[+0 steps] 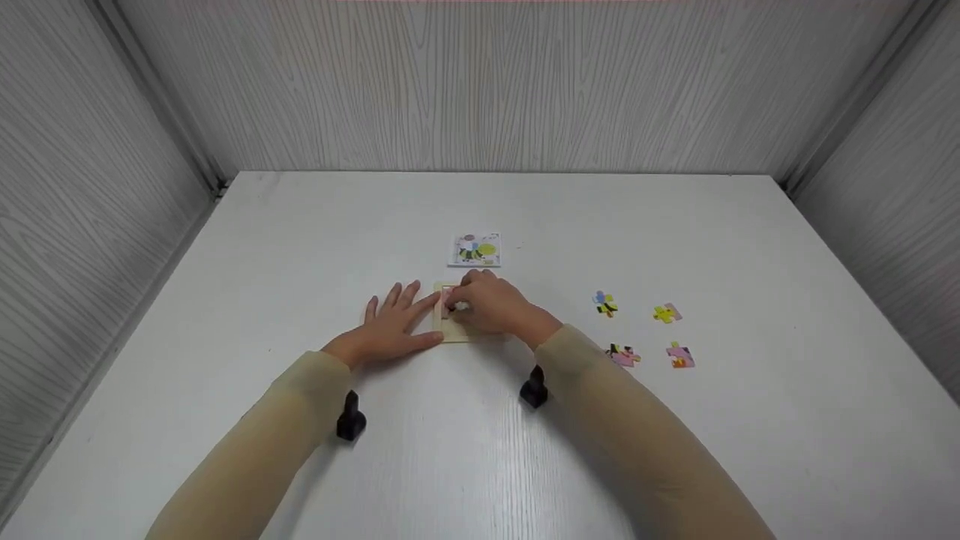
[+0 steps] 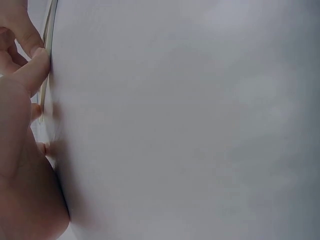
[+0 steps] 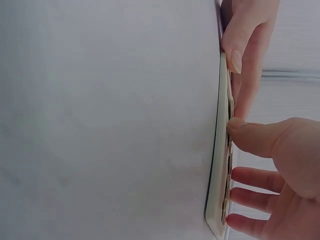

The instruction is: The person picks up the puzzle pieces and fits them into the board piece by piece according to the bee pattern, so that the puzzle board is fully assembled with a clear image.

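Observation:
A small pale wooden puzzle tray (image 1: 454, 334) lies flat on the white table in the head view. My left hand (image 1: 390, 328) rests beside it with fingers spread, the index fingertip and thumb touching its left edge. My right hand (image 1: 491, 302) is over the tray, its thumb and fingers curled around a pinkish puzzle piece (image 1: 447, 298) at the upper left corner. That hand hides most of the piece and much of the tray. In the right wrist view, the right thumb (image 3: 250, 135) and several fingertips meet the tray's top side, where thin piece edges stand above the rim.
Behind the tray lies a square picture card (image 1: 475, 250) with a bee. To the right are loose puzzle pieces: a blue and yellow one (image 1: 604, 304), a yellow one (image 1: 664, 313), a pink one (image 1: 681, 355), and another (image 1: 622, 355) partly behind the right sleeve. Pale walls enclose the table.

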{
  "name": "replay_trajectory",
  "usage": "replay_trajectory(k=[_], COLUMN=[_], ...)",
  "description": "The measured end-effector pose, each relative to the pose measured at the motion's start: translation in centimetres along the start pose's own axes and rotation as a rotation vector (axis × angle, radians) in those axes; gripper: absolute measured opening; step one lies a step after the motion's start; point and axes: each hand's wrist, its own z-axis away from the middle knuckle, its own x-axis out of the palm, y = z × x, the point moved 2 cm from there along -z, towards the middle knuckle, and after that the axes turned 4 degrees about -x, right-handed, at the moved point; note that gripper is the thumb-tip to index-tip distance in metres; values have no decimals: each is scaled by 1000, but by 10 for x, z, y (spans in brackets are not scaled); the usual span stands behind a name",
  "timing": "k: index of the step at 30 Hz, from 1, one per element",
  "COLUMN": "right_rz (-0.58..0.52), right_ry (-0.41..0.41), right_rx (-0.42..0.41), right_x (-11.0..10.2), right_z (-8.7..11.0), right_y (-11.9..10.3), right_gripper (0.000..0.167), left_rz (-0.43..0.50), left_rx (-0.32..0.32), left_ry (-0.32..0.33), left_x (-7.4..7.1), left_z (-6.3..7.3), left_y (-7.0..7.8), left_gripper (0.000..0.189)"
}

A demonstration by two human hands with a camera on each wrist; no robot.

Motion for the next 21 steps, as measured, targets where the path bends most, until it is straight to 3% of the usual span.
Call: replay_trajectory(k=[10, 15, 21], right_rz=[52, 5, -118], right_ry=[-114, -60, -13], right_rx=[-3, -29, -24], right_x=[-2, -6, -12], right_z=[4, 6, 10], right_y=[-1, 2, 7], right_gripper=[34, 47, 47], left_rz=[-24, -27, -28], left_rx=[-4, -8, -9], left_ry=[-3, -11, -9], left_x=[1, 2, 2], left_z=[0, -1, -1], left_y=[-3, -3, -2], left_gripper=[76, 77, 77])
